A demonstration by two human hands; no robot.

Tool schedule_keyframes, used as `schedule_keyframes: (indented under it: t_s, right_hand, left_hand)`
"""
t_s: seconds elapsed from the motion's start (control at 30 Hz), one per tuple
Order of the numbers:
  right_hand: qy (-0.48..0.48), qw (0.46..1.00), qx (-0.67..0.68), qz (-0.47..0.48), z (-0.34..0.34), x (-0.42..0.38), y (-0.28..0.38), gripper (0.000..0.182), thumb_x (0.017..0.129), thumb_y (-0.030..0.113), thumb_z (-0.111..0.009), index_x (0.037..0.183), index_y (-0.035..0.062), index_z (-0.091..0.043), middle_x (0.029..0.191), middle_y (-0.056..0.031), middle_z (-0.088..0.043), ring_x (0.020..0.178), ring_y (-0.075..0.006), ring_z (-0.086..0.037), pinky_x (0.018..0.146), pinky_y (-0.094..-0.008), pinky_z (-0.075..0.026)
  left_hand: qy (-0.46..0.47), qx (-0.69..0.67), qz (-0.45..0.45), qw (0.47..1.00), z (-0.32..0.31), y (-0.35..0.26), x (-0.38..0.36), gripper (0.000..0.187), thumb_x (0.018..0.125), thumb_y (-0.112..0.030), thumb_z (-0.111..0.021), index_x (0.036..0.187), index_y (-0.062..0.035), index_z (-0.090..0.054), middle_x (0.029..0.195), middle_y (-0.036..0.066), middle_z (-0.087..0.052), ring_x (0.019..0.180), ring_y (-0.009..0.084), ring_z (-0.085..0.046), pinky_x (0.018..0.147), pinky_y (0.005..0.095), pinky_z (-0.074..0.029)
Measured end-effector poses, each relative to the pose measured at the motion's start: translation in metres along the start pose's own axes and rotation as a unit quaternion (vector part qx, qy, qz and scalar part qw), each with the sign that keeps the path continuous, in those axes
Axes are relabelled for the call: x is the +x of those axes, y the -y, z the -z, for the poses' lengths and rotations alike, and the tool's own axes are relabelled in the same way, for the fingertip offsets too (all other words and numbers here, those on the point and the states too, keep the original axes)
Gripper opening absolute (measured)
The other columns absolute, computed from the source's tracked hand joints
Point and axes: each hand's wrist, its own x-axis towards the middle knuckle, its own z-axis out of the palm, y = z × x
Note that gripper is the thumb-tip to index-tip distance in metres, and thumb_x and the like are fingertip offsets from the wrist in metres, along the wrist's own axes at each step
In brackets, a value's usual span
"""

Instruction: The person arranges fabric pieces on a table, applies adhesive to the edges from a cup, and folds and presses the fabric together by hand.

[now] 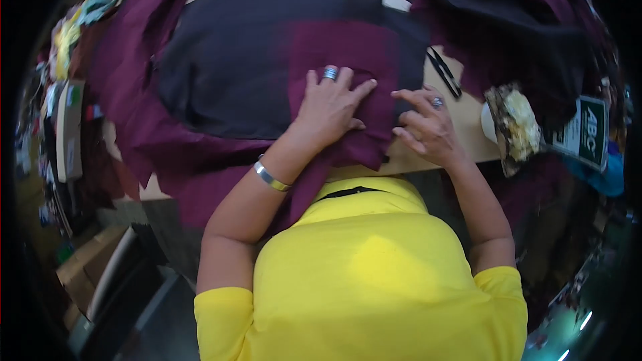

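My left hand (334, 107) lies with spread fingers on a maroon cloth panel (344, 47), pressing it against the dark cloth piece (227, 67) beneath. A ring and a metal bracelet are on this arm. My right hand (428, 124) is at the panel's right edge, its index finger stretched toward the cloth and the other fingers partly bent and apart. Nothing shows between them. More maroon cloth (194, 160) spreads under and around the dark piece and hangs over the table's front edge.
A slim black tool (445, 73), perhaps tweezers or snips, lies right of the cloth. Dark and maroon cloth (508, 27) is heaped at the right. Nearby are a pale crumpled bundle (521, 124) and a green ABC-labelled package (588, 134). A cardboard box (90, 267) stands lower left.
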Motion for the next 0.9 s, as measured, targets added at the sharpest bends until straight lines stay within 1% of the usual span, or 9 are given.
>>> schedule_keyframes:
  t_s: [0.13, 0.2, 0.3, 0.4, 0.43, 0.57, 0.6, 0.7, 0.9]
  right_hand:
    - [-0.067, 0.997, 0.032, 0.001, 0.004, 0.042, 0.001, 0.031, 0.072, 0.010, -0.068, 0.100, 0.0087, -0.057, 0.114, -0.0056, -0.055, 0.103, -0.0253, -0.051, 0.098, -0.0425, -0.033]
    - [-0.085, 0.996, 0.031, 0.026, 0.004, 0.069, 0.004, 0.036, 0.073, 0.009, -0.066, 0.107, 0.0093, -0.056, 0.114, -0.0057, -0.055, 0.105, -0.0254, -0.051, 0.097, -0.0428, -0.034]
    - [-0.077, 0.996, -0.011, 0.053, -0.009, 0.120, -0.001, 0.044, 0.077, 0.014, -0.063, 0.119, 0.0112, -0.049, 0.116, -0.0078, -0.054, 0.111, -0.0262, -0.049, 0.101, -0.0447, -0.030]
    - [-0.096, 0.995, -0.023, 0.013, -0.037, 0.175, -0.030, 0.053, 0.080, 0.025, -0.062, 0.128, 0.0137, -0.042, 0.120, -0.0096, -0.052, 0.118, -0.0286, -0.044, 0.103, -0.0454, -0.027]
    - [-0.092, 0.990, -0.099, -0.029, -0.050, 0.187, -0.040, 0.062, 0.080, 0.031, -0.063, 0.133, 0.0153, -0.036, 0.121, -0.0103, -0.052, 0.120, -0.0324, -0.041, 0.100, -0.0470, -0.030]
    - [0.029, 0.986, -0.120, -0.114, -0.061, 0.205, -0.029, 0.071, 0.081, 0.027, -0.062, 0.139, 0.0178, -0.023, 0.113, -0.0170, -0.053, 0.112, -0.0350, -0.048, 0.087, -0.0453, -0.042]
    - [-0.026, 0.995, 0.023, -0.096, -0.076, 0.202, -0.038, 0.068, 0.081, 0.015, -0.060, 0.138, 0.0179, -0.025, 0.105, -0.0172, -0.057, 0.099, -0.0346, -0.056, 0.082, -0.0431, -0.045]
    - [-0.066, 0.995, 0.043, -0.068, -0.068, 0.184, -0.017, 0.061, 0.079, 0.004, -0.058, 0.134, 0.0145, -0.032, 0.084, -0.0123, -0.060, 0.071, -0.0305, -0.060, 0.071, -0.0391, -0.048]
    - [-0.329, 0.915, 0.188, -0.138, 0.006, 0.124, -0.010, 0.051, 0.082, 0.002, -0.055, 0.130, 0.0083, -0.038, 0.081, -0.0075, -0.058, 0.068, -0.0157, -0.055, 0.064, -0.0258, -0.044]
  left_hand:
    - [-0.059, -0.056, -0.014, 0.997, 0.028, -0.008, -0.044, 0.066, 0.069, -0.035, -0.071, 0.128, -0.0156, -0.046, 0.116, 0.010, -0.049, 0.107, 0.0297, -0.049, 0.094, 0.0481, -0.035]
    - [-0.065, -0.043, 0.031, 0.996, 0.044, -0.011, -0.081, 0.071, 0.069, -0.041, -0.070, 0.131, -0.0173, -0.043, 0.107, 0.009, -0.054, 0.100, 0.0263, -0.053, 0.086, 0.0421, -0.040]
    - [0.047, -0.048, 0.196, 0.978, 0.050, -0.009, -0.122, 0.077, 0.073, -0.057, -0.059, 0.138, -0.0215, -0.036, 0.062, 0.007, -0.058, 0.062, 0.0234, -0.059, 0.060, 0.0356, -0.044]
    - [0.041, -0.092, 0.335, 0.937, 0.026, 0.008, -0.142, 0.074, 0.077, -0.057, -0.055, 0.139, -0.0216, -0.033, 0.057, 0.010, -0.056, 0.056, 0.0268, -0.058, 0.055, 0.0369, -0.044]
    - [0.007, -0.154, 0.357, 0.921, 0.021, 0.011, -0.145, 0.058, 0.082, -0.052, -0.054, 0.127, -0.0172, -0.047, 0.060, 0.011, -0.057, 0.058, 0.0290, -0.058, 0.054, 0.0385, -0.043]
    - [-0.131, -0.171, 0.387, 0.896, -0.006, 0.021, -0.139, 0.031, 0.083, -0.036, -0.060, 0.084, -0.0074, -0.049, 0.060, 0.011, -0.055, 0.059, 0.0329, -0.057, 0.054, 0.0410, -0.042]
    - [-0.170, -0.158, 0.373, 0.898, -0.002, 0.022, -0.136, 0.030, 0.082, -0.033, -0.062, 0.083, -0.0074, -0.048, 0.060, 0.012, -0.055, 0.059, 0.0336, -0.057, 0.055, 0.0418, -0.042]
    - [-0.260, -0.137, 0.326, 0.898, 0.015, 0.030, -0.125, 0.023, 0.075, -0.015, -0.066, 0.082, -0.0073, -0.046, 0.060, 0.013, -0.053, 0.059, 0.0354, -0.056, 0.056, 0.0442, -0.042]
    - [-0.349, -0.064, 0.067, 0.933, 0.101, 0.051, -0.051, 0.035, 0.069, 0.009, -0.048, 0.099, -0.0097, -0.048, 0.080, 0.007, -0.057, 0.063, 0.0278, -0.055, 0.062, 0.0400, -0.042]
